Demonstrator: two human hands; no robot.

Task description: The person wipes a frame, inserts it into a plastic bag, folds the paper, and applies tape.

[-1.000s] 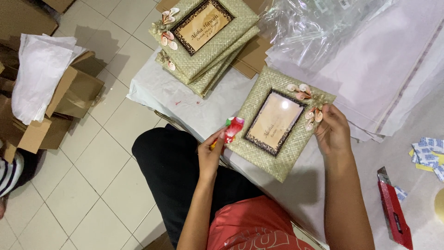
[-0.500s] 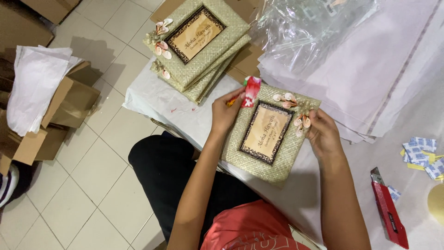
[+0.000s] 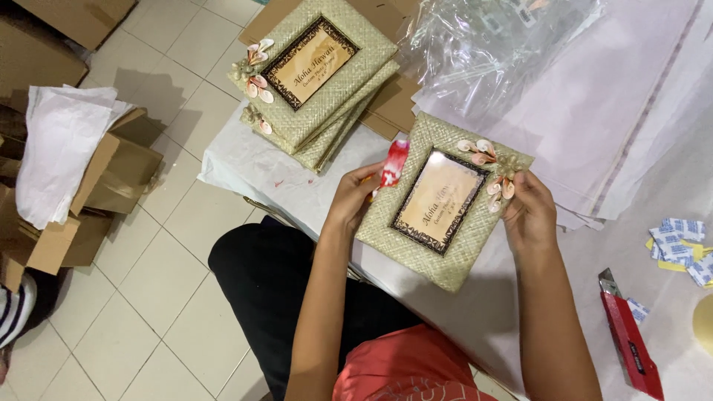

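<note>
Pale floor tiles point(image 3: 148, 297) fill the left of the view, and a white-covered desk point(image 3: 475, 312) runs across the right. A woven picture frame point(image 3: 443, 199) is held just above the desk between both hands, tilted with its top edge turned to the right. The left hand point(image 3: 356, 197) is closed on the frame's left edge, thumb over the front and fingers curled behind; a small red-and-white object point(image 3: 394, 162) is pinched against the frame by the same grip, though what it is cannot be told. The right hand point(image 3: 529, 212) is clamped on the right edge just below the shell flower decoration point(image 3: 492, 167), thumb laid on the woven border. Both forearms are raised from the lap, elbows bent, wrists turned inward toward the frame.

Compared with a second ago, the frame has been lifted and swung further left and upward, the left hand has been shifted from the lower left corner to the upper left edge, and the red-and-white object has been carried up with it.

A stack of similar frames point(image 3: 319, 82) is seen lying at the desk's far corner on flattened cardboard. Clear plastic wrap point(image 3: 490, 44) is piled over white sheets point(image 3: 624, 111) beyond the held frame. A red utility knife point(image 3: 631, 338) lies well apart at the right, near small blue-and-white packets point(image 3: 679, 241). Open cardboard boxes point(image 3: 89, 193) with white paper point(image 3: 59, 148) stand on the floor.
</note>
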